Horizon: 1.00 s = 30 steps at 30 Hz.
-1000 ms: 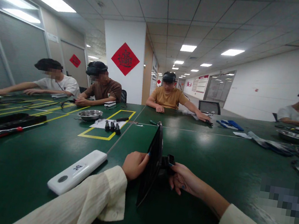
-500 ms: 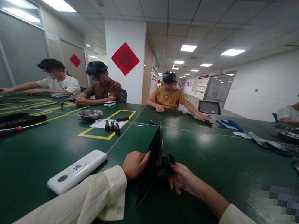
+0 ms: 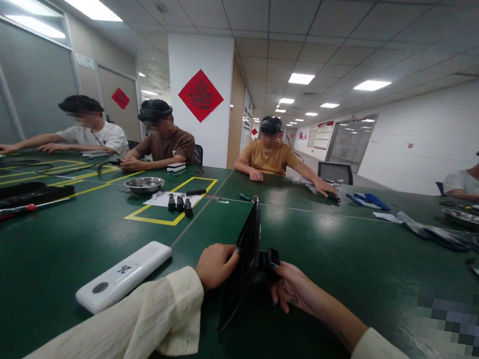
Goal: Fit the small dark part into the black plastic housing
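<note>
A thin, dark panel (image 3: 243, 268) stands nearly upright and edge-on in front of me, so I cannot tell its exact kind. My left hand (image 3: 217, 264) is closed at its left side, with the thumb against the panel; the other fingertips are hidden. From the panel's right face juts a black mount-like block (image 3: 270, 258). My right hand (image 3: 295, 286) pinches that block between thumb and forefinger, its other fingers curled below. To the left of my left hand, a white oblong device (image 3: 124, 276) marked 26 lies on the green table (image 3: 176, 351).
Several small black parts (image 3: 180, 204) lie on white paper beside a metal bowl (image 3: 144, 185) and yellow tape. A red-handled screwdriver (image 3: 4, 215) rests at far left. A blue item (image 3: 372, 200) lies at back right. Several people in headgear sit around the table.
Both my hands and the panel hold almost the same place. At far left, a co-worker's outstretched hand has shifted slightly left toward a bowl.
</note>
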{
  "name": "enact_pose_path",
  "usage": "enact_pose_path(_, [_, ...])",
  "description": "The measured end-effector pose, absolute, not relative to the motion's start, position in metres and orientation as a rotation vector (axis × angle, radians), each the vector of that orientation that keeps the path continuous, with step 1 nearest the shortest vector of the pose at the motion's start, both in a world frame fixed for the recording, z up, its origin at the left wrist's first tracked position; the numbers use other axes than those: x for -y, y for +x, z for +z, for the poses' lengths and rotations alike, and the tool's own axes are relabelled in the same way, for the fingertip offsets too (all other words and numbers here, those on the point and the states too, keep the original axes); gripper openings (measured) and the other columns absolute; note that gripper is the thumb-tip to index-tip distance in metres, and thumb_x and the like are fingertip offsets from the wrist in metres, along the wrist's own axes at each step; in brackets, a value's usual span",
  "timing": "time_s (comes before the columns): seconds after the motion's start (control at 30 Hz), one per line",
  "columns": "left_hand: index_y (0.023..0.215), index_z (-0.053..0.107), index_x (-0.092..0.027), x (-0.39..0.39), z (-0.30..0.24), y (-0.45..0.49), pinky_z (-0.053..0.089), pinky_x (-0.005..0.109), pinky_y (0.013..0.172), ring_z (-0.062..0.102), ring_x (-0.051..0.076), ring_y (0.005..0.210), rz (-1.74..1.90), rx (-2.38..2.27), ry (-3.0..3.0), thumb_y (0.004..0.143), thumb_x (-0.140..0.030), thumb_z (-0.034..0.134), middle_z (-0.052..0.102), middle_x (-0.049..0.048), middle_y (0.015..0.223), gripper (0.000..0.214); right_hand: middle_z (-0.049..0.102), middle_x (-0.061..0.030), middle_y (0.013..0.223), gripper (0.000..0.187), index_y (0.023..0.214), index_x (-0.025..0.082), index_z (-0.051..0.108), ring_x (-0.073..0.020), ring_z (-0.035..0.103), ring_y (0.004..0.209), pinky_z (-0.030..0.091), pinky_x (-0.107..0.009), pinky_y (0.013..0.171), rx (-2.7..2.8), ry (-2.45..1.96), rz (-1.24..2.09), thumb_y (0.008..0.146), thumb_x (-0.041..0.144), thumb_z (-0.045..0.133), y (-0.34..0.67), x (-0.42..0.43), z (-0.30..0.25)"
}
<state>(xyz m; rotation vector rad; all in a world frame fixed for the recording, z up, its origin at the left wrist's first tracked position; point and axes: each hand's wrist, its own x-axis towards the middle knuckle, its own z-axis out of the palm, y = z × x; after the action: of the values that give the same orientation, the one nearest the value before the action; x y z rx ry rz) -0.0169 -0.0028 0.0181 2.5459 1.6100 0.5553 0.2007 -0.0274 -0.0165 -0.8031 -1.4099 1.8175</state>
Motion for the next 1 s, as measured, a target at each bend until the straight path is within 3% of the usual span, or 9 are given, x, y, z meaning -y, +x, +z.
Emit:
enact_pose_path(0.2, [0.073,0.060,-0.017,0.0018,0.0158,-0.0178,0.030,0.023,0.058,0.058,0.016,0.070,0.578,-1.588,2.551,0.088,-0.033,0.026,0.063,0.0054,0.072,0.041,0.060,-0.0026,0.053,0.048,0.114,0.012,0.039,-0.0050,0.032,0.030,0.040,-0.016,0.033,1.410,-0.817,1.815,0.083,0.048,0.047,0.1997,0.0281,-0.0148])
enact_pose_path(0.43, [0.059,0.058,-0.015,-0.0005,0.0151,-0.0168,0.027,0.023,0.054,0.053,0.014,0.057,0.514,-1.660,2.474,0.091,-0.045,0.016,0.056,0.0049,0.057,0.060,0.061,-0.0034,0.055,0.050,0.115,0.012,0.040,-0.0054,0.035,0.030,0.040,-0.016,0.034,1.410,-0.814,1.818,0.083,0.050,0.048,0.2017,0.0284,-0.0149])
enact_pose_path(0.63, [0.073,0.059,-0.018,0.0023,0.0162,-0.0151,0.031,0.023,0.059,0.058,0.016,0.069,0.600,-1.601,2.471,0.092,-0.039,0.019,0.063,0.0055,0.072,0.049,0.061,-0.0034,0.054,0.050,0.112,0.012,0.042,-0.0051,0.035,0.030,0.040,-0.017,0.033,1.408,-0.817,1.817,0.081,0.051,0.049,0.2010,0.0293,-0.0138])
enact_pose_path(1.0, [0.075,0.057,-0.019,0.0023,0.0173,-0.0175,0.031,0.024,0.059,0.058,0.017,0.069,0.603,-1.558,2.568,0.091,-0.037,0.020,0.062,0.0048,0.071,0.044,0.061,-0.0043,0.053,0.057,0.114,0.011,0.040,-0.0052,0.034,0.029,0.040,-0.017,0.033,1.398,-0.822,1.819,0.078,0.053,0.052,0.1998,0.0292,-0.0132])
